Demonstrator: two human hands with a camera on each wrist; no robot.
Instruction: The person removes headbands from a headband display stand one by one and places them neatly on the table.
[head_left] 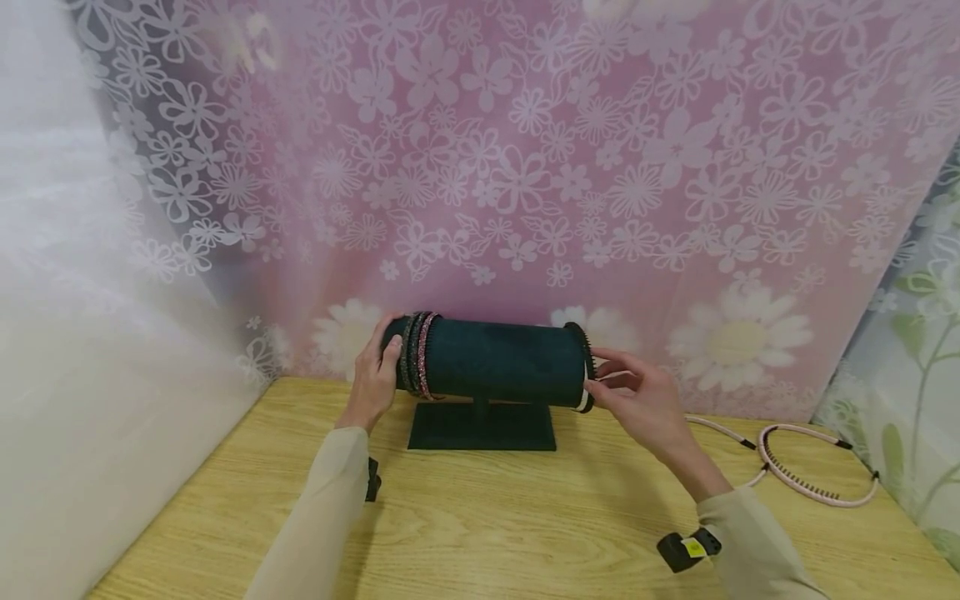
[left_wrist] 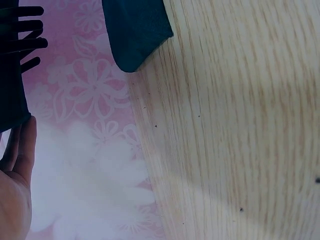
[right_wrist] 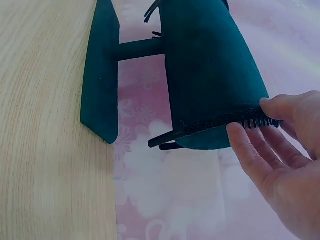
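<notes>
A dark green, velvety headband stand (head_left: 502, 360) has a horizontal roll on a flat base (head_left: 480, 428). Around the roll's left end sit several glittery headbands, dark ones beside a pink one (head_left: 423, 354). My left hand (head_left: 369, 379) grips that end, thumb in front; only part of it shows in the left wrist view. At the opposite end, my right hand (head_left: 647, 406) pinches a black headband (right_wrist: 212, 123) with comb teeth between thumb and fingers. This headband lies around the roll near its rim, its tips sticking out below. A white strip (head_left: 584, 396) shows beside it.
Pale pink headbands lie at the table's right side, one a toothed loop (head_left: 821, 498). Behind the wood-grain table (head_left: 480, 525) hangs a pink floral backdrop (head_left: 510, 167). A whitish sheet (head_left: 112, 375) borders the left side.
</notes>
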